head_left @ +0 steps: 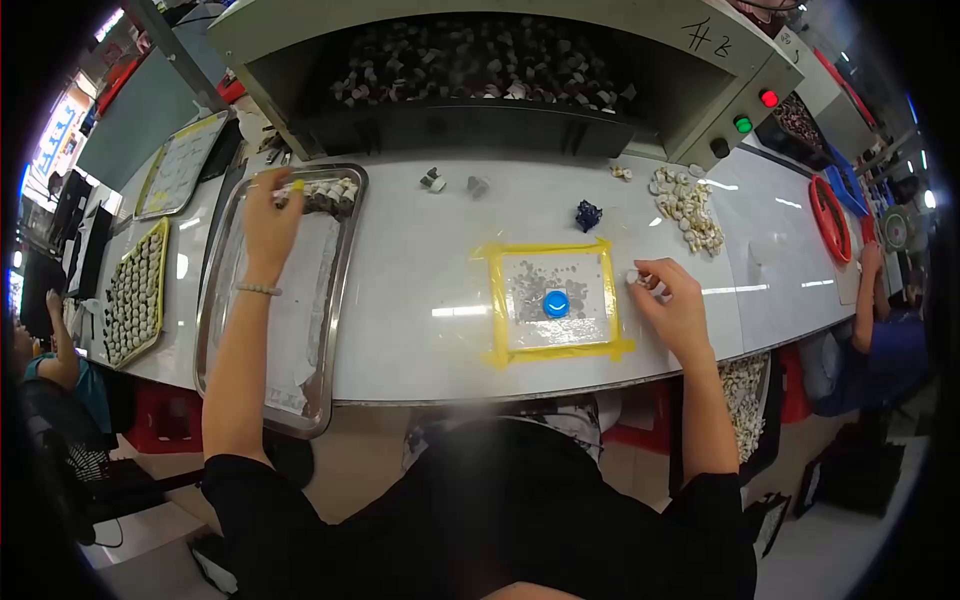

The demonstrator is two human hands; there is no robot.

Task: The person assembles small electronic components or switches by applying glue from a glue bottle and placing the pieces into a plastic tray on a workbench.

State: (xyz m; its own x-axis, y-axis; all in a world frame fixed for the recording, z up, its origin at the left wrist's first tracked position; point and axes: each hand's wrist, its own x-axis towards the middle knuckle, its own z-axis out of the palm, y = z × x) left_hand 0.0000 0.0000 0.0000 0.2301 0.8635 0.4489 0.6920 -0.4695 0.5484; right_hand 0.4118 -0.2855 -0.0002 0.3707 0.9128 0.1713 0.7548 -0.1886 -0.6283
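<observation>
My left hand, a beaded band at its wrist, reaches over the far end of a metal tray. Its fingers curl beside a row of small whitish and dark pieces; a yellow spot shows at one fingertip, and whatever they grip is hidden. Right of a yellow-taped square on the table, my right hand pinches a small white piece between thumb and finger. Within the square lie a blue round cap and a patch of grey spots. White paper lines the tray.
A pile of white pieces lies at the right, with a dark blue lump nearer the middle. At the back stands a machine with an opening full of pieces. A yellow-rimmed tray is at the left. Co-workers sit on both sides.
</observation>
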